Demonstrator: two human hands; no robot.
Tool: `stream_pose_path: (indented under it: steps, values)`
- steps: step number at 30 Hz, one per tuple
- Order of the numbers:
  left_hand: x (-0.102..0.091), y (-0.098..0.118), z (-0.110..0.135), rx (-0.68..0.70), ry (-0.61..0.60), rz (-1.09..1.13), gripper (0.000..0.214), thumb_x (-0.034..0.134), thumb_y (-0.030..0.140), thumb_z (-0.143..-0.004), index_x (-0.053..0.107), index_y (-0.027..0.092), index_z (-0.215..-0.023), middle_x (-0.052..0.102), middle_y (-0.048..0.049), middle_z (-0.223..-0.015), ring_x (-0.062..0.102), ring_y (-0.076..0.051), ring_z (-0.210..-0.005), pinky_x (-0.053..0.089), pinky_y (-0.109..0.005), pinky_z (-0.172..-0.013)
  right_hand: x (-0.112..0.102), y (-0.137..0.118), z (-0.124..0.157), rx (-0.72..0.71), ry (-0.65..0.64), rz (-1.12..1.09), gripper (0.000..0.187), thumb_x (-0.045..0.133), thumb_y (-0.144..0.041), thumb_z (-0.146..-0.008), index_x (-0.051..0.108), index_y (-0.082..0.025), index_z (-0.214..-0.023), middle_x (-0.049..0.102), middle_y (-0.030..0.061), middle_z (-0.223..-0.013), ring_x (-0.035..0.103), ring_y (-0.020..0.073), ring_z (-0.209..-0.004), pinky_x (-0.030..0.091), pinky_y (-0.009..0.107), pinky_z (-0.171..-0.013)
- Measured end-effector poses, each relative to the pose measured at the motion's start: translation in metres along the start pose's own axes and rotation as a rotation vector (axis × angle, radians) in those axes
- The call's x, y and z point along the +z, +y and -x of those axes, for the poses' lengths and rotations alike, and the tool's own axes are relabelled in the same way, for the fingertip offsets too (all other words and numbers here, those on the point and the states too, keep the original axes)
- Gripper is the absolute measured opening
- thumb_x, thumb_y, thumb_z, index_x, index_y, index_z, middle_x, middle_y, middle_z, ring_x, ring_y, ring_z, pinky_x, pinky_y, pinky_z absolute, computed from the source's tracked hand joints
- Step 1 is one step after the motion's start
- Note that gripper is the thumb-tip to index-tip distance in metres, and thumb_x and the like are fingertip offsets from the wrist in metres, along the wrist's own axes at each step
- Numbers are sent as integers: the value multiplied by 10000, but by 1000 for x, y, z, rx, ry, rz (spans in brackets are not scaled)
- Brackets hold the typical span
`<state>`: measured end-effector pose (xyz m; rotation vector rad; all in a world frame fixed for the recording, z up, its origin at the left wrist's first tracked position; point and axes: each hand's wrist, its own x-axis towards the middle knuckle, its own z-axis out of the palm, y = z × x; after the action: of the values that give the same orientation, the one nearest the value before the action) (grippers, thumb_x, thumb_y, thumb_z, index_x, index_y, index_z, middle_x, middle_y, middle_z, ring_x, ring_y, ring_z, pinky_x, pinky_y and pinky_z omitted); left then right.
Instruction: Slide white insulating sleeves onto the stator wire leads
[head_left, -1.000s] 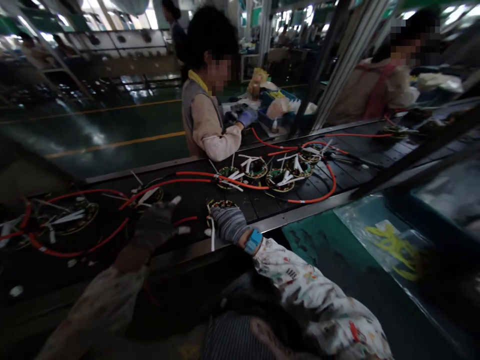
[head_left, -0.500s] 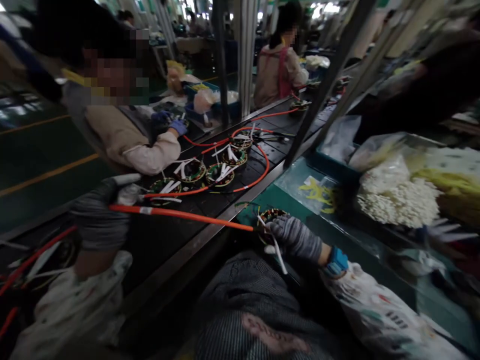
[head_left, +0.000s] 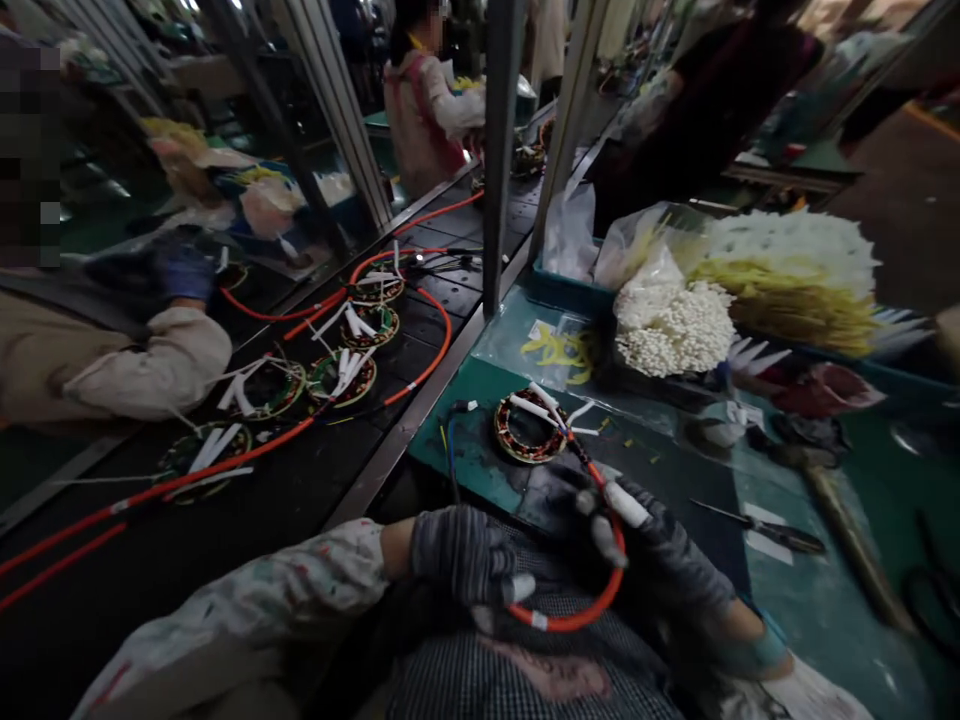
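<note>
A round ring of copper wire (head_left: pixel 529 428) with white tubes sticking out lies on the green table (head_left: pixel 810 610), and a bright orange cable (head_left: pixel 592 600) runs from it in a curve to both gloved hands. The left hand (head_left: pixel 465 555) is closed around the low end of the cable and the right hand (head_left: pixel 660 560) pinches it near a white sleeve (head_left: pixel 626 505), but the dim light hides the fingertips. More rings (head_left: pixel 345 375) sit on the black belt (head_left: pixel 285 490) to the left, and other people work along it.

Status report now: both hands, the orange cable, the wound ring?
Left hand and right hand both grip orange cable, bent in a loop. Wound ring lies on green bench. Scissors beside right hand.
</note>
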<state>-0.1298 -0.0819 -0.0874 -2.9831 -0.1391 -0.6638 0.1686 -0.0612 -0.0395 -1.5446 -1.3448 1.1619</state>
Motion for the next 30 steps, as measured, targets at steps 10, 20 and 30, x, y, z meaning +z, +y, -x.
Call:
stream_pose_path:
  steps: [10, 20, 30]
  values:
    - [-1, -101, -31, -612, -315, -172, 373, 672, 558, -1000, 749, 238, -1176, 785, -99, -1211, 667, -329, -1224, 500, -502, -1062, -11, 6, -27, -504, 106, 408, 283, 553, -311, -1042, 776, -233, -1198, 810, 99, -1129, 768, 259, -984, 658, 427, -894]
    - [-19, -78, -37, -647, -223, 26, 408, 683, 575, -986, 741, 222, -1183, 778, -69, -1112, 706, -257, -1041, 530, -391, -919, 33, 33, -51, -898, 225, 762, 217, 793, -340, -953, 811, -322, -1168, 622, 97, -1467, 543, 356, -1376, 540, 584, -1107]
    - [-4, -53, -47, -710, -156, -189, 210, 673, 412, -1032, 762, 222, -1026, 799, -64, -1078, 704, -281, -1024, 513, -434, -857, 28, 42, -42, -752, 336, 484, 253, 702, -261, -1001, 758, -275, -1248, 673, 128, -1358, 688, 289, -1221, 645, 490, -1008]
